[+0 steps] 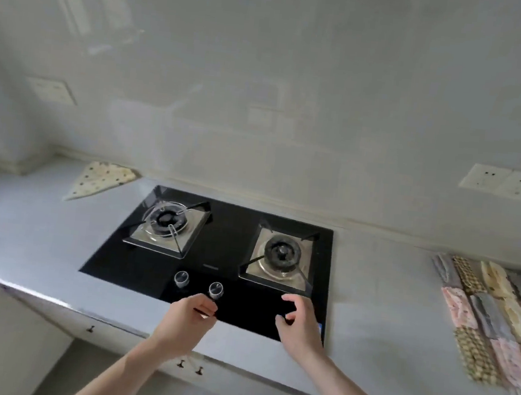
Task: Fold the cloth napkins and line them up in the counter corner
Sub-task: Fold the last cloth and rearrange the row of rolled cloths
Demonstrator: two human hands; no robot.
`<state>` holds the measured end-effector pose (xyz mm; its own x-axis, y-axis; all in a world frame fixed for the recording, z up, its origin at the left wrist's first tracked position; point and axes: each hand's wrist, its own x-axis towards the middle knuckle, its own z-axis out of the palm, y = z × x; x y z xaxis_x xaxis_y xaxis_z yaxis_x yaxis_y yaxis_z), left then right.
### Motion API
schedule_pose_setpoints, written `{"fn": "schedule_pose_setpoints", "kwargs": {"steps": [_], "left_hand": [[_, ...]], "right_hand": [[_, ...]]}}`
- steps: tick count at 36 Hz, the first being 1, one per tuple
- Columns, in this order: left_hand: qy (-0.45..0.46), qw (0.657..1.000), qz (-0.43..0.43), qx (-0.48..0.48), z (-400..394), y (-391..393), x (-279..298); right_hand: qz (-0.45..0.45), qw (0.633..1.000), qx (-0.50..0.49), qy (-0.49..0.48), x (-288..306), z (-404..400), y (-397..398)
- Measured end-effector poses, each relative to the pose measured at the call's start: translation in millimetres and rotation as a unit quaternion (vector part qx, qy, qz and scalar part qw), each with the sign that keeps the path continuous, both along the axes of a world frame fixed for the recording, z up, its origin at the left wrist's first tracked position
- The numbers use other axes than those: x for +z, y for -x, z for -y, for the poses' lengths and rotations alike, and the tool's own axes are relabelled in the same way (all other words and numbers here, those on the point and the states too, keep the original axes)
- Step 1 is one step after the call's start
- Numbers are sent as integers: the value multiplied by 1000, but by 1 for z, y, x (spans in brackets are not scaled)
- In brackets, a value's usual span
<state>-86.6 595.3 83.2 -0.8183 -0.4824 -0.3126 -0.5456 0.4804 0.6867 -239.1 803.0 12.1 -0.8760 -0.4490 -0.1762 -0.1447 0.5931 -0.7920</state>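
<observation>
Hovering over the hob (233, 226), both hands' fingers curl loosely, empty; its label unreadable.

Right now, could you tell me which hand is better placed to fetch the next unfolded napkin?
Right, probably. The right hand hovers empty on the hob's right side, nearer the patterned napkins spread at the counter's right end. The left hand is farther.

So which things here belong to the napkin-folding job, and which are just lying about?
Job:
- folded napkin in the counter corner
- spread napkins on the right
- left hand, right hand, both holding nothing

Lying about:
- stove
- knobs
- wall sockets
- drawer handles
</observation>
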Motion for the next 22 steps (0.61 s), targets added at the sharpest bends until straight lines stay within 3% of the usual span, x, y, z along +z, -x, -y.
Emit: {"fn": "schedule_pose_setpoints", "kwargs": {"steps": [9,22], "left_hand": [[60,994,-29,93,118,-115,6],[87,975,-54,195,287,-199,28]], "right_hand": [[34,987,149,53,34,153,-92],[50,966,249,54,56,325,-124]]}}
